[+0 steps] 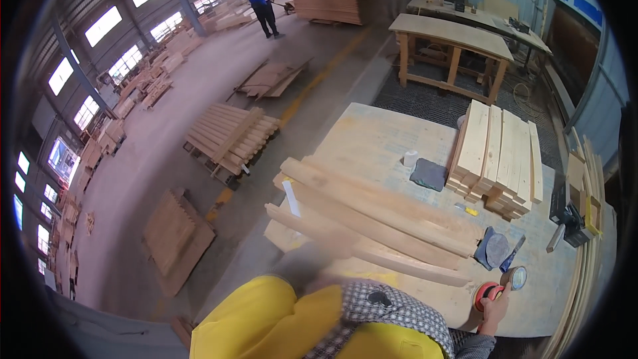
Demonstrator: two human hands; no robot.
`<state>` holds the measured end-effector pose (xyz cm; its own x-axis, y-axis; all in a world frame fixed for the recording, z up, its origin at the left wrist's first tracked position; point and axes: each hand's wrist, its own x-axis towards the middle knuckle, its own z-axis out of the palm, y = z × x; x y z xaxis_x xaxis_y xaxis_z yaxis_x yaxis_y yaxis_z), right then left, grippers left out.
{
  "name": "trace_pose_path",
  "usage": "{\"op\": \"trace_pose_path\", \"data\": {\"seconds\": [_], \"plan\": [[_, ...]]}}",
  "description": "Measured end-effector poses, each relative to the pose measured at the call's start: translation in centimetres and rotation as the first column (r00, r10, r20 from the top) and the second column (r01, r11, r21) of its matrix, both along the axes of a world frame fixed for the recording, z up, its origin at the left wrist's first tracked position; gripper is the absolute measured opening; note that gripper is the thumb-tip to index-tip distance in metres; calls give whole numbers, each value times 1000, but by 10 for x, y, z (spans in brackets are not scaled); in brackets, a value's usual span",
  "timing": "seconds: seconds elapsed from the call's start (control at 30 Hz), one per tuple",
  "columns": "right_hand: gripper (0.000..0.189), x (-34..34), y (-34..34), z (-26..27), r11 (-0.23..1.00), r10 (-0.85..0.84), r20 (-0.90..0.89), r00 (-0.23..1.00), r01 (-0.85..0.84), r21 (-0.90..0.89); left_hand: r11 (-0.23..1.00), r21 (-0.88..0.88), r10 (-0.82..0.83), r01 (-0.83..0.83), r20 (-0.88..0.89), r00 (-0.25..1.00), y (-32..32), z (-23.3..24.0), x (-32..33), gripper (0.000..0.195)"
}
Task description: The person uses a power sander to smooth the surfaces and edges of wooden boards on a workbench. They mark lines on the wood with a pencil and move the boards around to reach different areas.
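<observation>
My left hand (336,244) is blurred over the nearest curved wooden piece (413,265) at the bench's near edge; whether its fingers grip the wood cannot be made out. At the lower right, my right hand (495,307) is closed around a red and black round hand-held sander (486,295). Just above it stands a roll of tape (516,277). Two longer wooden pieces (369,222) lie beyond the nearest one, a white strip (291,198) across their left part. Round sanding discs (496,249) and a blue-handled scraper (513,253) lie near their right ends.
Pale boards (491,149) are stacked on the plywood bench top (379,129), near a dark pad (428,174), a white roll (410,158) and a yellow utility knife (467,209). Boxes (575,214) and long strips stand at the right. A person (259,5) stands far off.
</observation>
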<state>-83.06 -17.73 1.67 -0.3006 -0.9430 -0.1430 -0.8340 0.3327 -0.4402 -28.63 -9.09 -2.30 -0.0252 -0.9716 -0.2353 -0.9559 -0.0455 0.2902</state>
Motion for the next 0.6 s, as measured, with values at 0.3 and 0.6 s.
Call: {"op": "trace_pose_path", "data": {"seconds": [0.3, 0.6], "plan": [[89, 37, 90, 34, 880, -399, 195, 896, 434, -194, 984, -62, -178, 167, -319, 931, 15, -43, -12, 19], [91, 116, 113, 47, 963, -38, 71, 997, 55, -262, 995, -81, -55, 60, 73, 996, 52, 24, 88, 54]]}}
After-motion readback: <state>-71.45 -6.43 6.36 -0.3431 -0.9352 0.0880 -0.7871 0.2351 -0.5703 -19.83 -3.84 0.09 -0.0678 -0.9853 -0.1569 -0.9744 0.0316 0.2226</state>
